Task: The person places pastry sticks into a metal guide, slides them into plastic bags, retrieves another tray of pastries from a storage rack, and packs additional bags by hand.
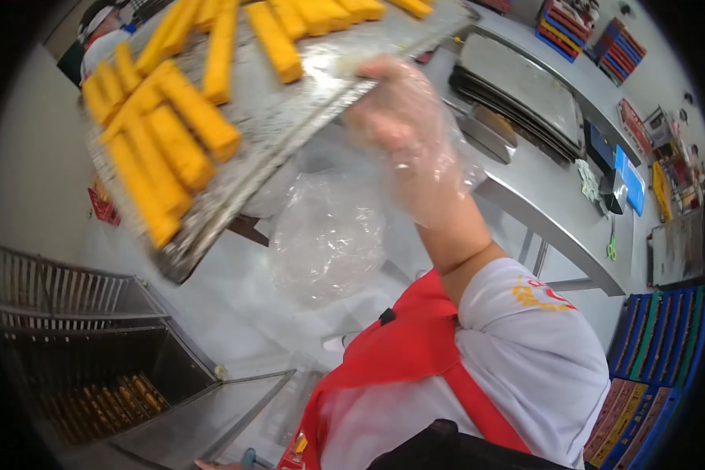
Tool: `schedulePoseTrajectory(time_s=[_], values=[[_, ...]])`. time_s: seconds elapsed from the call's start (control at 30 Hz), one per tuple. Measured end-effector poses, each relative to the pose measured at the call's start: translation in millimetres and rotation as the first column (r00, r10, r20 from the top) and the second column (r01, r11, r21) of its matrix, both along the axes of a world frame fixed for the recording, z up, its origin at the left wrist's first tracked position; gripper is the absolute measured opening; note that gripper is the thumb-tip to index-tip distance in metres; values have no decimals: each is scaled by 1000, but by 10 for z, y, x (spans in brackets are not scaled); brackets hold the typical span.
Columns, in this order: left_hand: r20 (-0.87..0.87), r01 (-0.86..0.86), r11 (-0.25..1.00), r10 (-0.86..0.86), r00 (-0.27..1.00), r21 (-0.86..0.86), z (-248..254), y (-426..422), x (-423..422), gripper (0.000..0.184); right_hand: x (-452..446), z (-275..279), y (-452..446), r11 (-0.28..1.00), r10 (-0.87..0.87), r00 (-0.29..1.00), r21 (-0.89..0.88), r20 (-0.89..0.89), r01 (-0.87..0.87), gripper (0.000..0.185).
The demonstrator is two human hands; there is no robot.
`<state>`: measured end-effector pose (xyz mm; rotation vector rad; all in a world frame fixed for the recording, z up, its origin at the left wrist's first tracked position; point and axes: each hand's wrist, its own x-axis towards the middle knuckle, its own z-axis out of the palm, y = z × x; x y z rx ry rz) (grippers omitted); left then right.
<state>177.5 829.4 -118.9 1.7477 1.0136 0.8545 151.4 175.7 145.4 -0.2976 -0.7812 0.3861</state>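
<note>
My right hand, in a clear plastic glove, is closed on the near edge of a worn metal baking tray. The tray is raised and tilted across the upper left. Several yellow bar-shaped pieces lie on it, some side by side and some crossing. A sliver of skin at the bottom edge, beside a blue-grey knob-like thing, looks like my left hand. Its fingers are cut off by the frame.
A metal cabinet with browned sticks inside stands lower left, its glass door open. A clear plastic bag hangs below the tray. Stacked trays and green scissors lie on the right counter. Another person is upper left.
</note>
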Motion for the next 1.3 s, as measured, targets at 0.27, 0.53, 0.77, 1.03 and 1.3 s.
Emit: schedulePoseTrajectory(time_s=[0.27, 0.53, 0.77, 1.03, 1.3], values=[[-24, 494, 626, -634, 773, -603, -488, -2111, -385, 32, -2256, -139, -1216, -26, -734, -198, -264, -650, 964, 29], [-176, 872, -254, -919, -353, -419, 513, -5127, -369, 49, -3467, -716, -1970, -288, -528, -516, -430, -674, 856, 24], [-95, 701, -557, -749, -655, -444, 513, -6287, -366, 49, -3783, -1458, -2732, -110, -496, -500, -521, -710, 847, 21], [36, 545, -776, -584, -811, -318, 821, -7708, -105, 42, -3177, -1532, -3193, -241, -362, -838, -827, -409, 508, 32], [-125, 446, -880, -467, -875, 163, 847, -8989, -548, 25, -4141, -1157, -2766, -228, -689, -580, -889, 435, -396, 30]])
